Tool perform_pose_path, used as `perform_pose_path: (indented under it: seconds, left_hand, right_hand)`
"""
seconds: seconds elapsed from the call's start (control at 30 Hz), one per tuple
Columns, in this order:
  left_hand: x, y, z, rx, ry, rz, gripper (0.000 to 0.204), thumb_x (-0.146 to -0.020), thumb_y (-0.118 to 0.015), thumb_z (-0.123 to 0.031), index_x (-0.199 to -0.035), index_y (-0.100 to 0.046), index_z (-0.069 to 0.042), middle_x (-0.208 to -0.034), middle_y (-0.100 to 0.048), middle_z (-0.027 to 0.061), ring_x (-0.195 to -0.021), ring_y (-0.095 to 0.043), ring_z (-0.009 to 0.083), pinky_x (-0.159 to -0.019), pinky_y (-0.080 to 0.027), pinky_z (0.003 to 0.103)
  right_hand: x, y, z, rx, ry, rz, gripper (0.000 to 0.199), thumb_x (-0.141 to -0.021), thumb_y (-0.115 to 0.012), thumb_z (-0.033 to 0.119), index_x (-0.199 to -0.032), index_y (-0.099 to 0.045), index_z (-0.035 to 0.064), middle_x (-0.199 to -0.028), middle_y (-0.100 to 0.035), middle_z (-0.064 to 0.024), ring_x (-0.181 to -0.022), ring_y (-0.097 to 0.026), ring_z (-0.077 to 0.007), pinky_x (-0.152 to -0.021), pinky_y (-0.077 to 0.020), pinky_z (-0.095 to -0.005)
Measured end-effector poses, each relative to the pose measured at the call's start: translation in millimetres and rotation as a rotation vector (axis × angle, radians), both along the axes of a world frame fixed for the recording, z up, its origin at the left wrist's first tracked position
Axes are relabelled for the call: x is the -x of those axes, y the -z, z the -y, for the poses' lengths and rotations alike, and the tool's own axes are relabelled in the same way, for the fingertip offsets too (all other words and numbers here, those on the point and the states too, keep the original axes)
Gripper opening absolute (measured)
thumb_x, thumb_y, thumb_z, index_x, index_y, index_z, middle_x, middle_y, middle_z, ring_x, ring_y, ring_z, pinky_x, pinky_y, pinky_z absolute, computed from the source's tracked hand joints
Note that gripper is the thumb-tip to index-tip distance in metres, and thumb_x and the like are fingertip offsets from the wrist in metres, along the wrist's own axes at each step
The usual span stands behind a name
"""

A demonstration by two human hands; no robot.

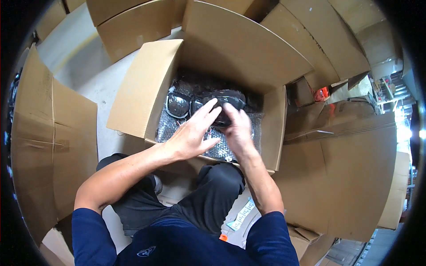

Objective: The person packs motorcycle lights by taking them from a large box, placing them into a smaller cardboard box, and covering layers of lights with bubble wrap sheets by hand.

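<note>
In front of my knees stands an open cardboard box [142,88]. In it lie bubble wrap [166,128] and glossy dark rounded parts. One part [178,105] at the left has a clear, lens-like front with a pale rim. Another shiny black part [233,96] lies right of it, partly hidden by my hands. My left hand [195,133] reaches over the box, fingers stretched out and thumb apart, its fingertips close to the black part. My right hand [238,126] is at the near side of that part, its fingers smeared by motion, so its hold cannot be made out.
Large cardboard boxes stand around me: one at the left [75,155], one at the right [350,177], more at the back [133,31]. A red item [321,94] sits at the right. Below my right arm is a pale printed strip [242,215].
</note>
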State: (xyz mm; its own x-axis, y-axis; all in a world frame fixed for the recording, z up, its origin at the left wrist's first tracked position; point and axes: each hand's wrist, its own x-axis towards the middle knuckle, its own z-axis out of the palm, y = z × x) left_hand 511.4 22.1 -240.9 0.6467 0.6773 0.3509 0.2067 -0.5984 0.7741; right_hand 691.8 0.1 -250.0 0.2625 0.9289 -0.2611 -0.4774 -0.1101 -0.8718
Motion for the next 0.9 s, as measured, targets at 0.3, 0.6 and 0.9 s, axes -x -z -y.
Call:
perform_pose_path:
  seconds: [0.3,0.6,0.9]
  left_hand:
    - [5,-9,3,0.021,-0.049,-0.185,0.062,-0.089,-0.073,-0.015,-0.142,-0.047,0.000,-0.155,-0.031,0.0292,-0.138,-0.042,0.0471,-0.112,-0.043,0.046]
    - [43,-29,-11,-0.131,-0.056,-0.080,0.054,-0.084,-0.072,-0.015,-0.132,-0.055,0.000,-0.145,-0.044,0.0278,-0.133,-0.046,0.0443,-0.111,-0.040,0.049]
    - [234,-206,147,-0.234,0.011,-0.272,0.043,-0.100,-0.059,-0.029,-0.130,-0.055,0.002,-0.124,-0.061,0.0213,-0.113,-0.062,0.0342,-0.095,-0.052,0.044]
  right_hand:
    - [-233,135,28,0.293,0.339,0.656,0.030,-0.093,-0.072,0.017,-0.116,-0.067,-0.0013,-0.101,-0.071,-0.0066,-0.085,-0.067,-0.0177,-0.072,-0.0555,-0.0350]
    - [-173,141,21,0.279,-0.263,1.704,0.049,-0.089,-0.070,0.026,-0.131,-0.059,0.0033,-0.135,-0.060,-0.0215,-0.125,-0.057,-0.0380,-0.102,-0.0481,-0.0448]
    - [-196,169,54,-0.129,-0.475,1.776,0.055,-0.088,-0.071,0.035,-0.120,-0.060,-0.0080,-0.112,-0.063,-0.0330,-0.103,-0.059,-0.0501,-0.094,-0.0486,-0.0503]
